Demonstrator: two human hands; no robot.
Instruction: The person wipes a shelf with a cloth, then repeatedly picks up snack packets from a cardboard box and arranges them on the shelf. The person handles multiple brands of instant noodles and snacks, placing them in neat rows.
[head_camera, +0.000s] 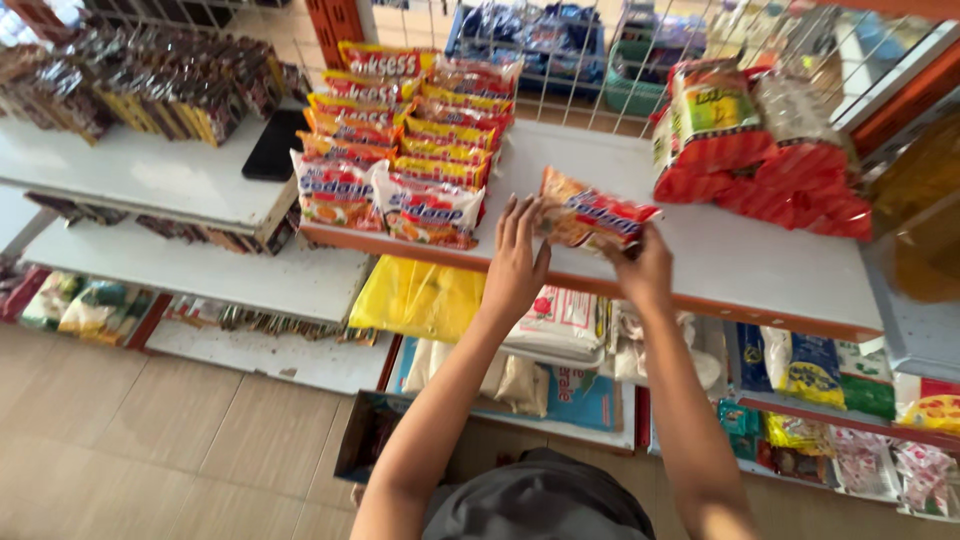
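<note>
The white shelf (720, 255) with its orange front edge is the biggest thing here, and everything else sits around it. At its far right end stands a heap of red and green snack bags (745, 150), some in clear wrap, well apart from the hands. On the left half of the shelf lie two rows of noodle packets (405, 140), overlapping like tiles, yellow and red at the back and white, red and orange at the front edge. To the left of the shelf, on a separate white board, a black phone (277, 145) lies flat beside dark wrapped goods. Under the shelf's front edge hangs a yellow plastic bag (415, 295), with pale sacks below it. Near the middle of the shelf, just right of the rows, is a single noodle packet (590, 215): glossy, red along the top, white with blue lettering across the middle, an orange picture at its left end, tilted slightly and close to the shelf's surface. The left hand (515, 255) has its fingers spread against the packet's left end; the right hand (640, 265) pinches its lower right edge, fingers closed on the wrapper.
</note>
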